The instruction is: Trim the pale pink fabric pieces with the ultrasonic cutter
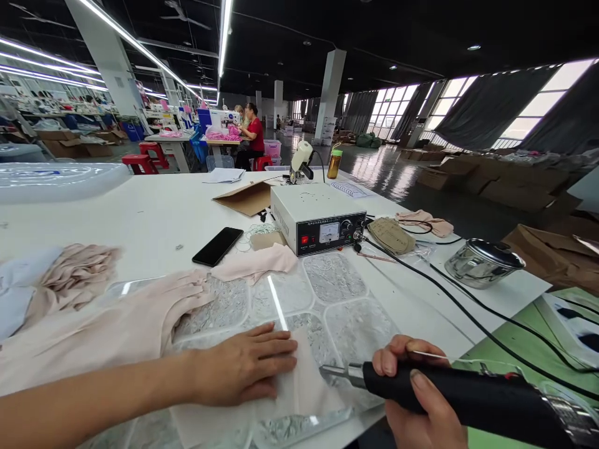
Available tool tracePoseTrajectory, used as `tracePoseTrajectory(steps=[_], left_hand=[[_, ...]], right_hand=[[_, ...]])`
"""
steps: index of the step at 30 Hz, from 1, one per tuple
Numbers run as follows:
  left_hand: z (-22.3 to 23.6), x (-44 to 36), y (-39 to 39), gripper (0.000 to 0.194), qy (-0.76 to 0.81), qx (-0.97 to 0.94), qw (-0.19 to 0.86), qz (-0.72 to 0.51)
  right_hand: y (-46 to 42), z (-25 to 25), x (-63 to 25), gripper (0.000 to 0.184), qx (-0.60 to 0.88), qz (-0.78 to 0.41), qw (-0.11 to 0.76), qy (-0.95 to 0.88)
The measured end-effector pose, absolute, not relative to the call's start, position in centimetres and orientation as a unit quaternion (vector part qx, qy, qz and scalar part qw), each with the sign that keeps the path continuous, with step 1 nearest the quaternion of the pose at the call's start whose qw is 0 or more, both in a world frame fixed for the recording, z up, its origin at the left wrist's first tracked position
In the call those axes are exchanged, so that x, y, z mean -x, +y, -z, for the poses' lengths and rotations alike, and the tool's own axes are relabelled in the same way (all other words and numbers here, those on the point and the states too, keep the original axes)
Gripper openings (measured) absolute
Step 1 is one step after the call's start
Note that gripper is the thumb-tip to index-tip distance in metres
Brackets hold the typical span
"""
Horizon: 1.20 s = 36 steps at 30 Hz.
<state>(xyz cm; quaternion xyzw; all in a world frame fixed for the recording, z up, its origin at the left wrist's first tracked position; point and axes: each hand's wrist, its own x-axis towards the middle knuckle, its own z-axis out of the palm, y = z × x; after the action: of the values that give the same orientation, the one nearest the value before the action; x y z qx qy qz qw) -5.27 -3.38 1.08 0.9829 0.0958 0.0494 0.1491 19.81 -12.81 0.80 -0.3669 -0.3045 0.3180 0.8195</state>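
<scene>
My left hand (248,365) lies flat, fingers stretched out, on a thin pale pink cloth piece (309,374) at the front of the table. A clear, glossy patterned mat (360,318) is under the cloth. My right hand (416,386) grips a black ultrasonic hand tool (449,393) with a narrow metal tip. That tip points left and hovers at or just above the cloth's right edge; contact is unclear. To the left of my left hand, more pale pink fabric (135,318) is heaped across the mat.
A white control box (318,209) stands behind the mat, its black cable (449,296) running right. Nearby are a phone (218,245), beige fabric pieces (390,236), a lidded pot (484,265) and a bottle (334,163). A person in red (255,134) sits at a sewing machine beyond.
</scene>
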Motion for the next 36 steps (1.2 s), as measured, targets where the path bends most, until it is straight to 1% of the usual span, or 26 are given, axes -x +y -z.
tracePoseTrajectory(steps=[5, 11, 16, 22, 25, 30, 33, 36], left_hand=[[-1.1, 5.2, -2.7, 0.043, 0.092, -0.982, 0.164, -0.034], [-0.9, 4.9, -2.2, 0.042, 0.066, -0.977, 0.192, -0.060], [-1.2, 4.8, -1.9, 0.038, 0.059, -0.979, 0.190, -0.043], [-0.8, 4.7, -2.0, 0.036, 0.053, -0.981, 0.183, -0.040], [-0.5, 4.5, -2.2, 0.034, 0.057, -0.981, 0.175, -0.059], [-0.1, 4.3, -2.7, 0.034, 0.081, -0.977, 0.182, -0.082], [0.0, 4.4, -2.7, 0.034, 0.086, -0.977, 0.180, -0.070], [-0.1, 4.4, -2.7, 0.036, 0.081, -0.981, 0.170, -0.055]], right_hand=[[-13.0, 0.0, -20.5, 0.011, 0.351, -0.336, 0.829, -0.277], [-11.9, 0.0, -20.0, 0.011, 0.352, -0.356, 0.826, -0.258], [-10.9, -0.2, -20.0, 0.012, 0.345, -0.345, 0.838, -0.242], [-9.6, 0.0, -19.5, 0.016, 0.358, -0.374, 0.825, -0.227], [-9.3, 0.0, -19.4, 0.017, 0.361, -0.394, 0.818, -0.212], [-10.2, 0.0, -20.2, 0.015, 0.364, -0.381, 0.827, -0.196], [-11.1, 0.1, -21.1, 0.014, 0.369, -0.370, 0.828, -0.204], [-11.7, 0.3, -21.6, 0.014, 0.376, -0.386, 0.812, -0.225]])
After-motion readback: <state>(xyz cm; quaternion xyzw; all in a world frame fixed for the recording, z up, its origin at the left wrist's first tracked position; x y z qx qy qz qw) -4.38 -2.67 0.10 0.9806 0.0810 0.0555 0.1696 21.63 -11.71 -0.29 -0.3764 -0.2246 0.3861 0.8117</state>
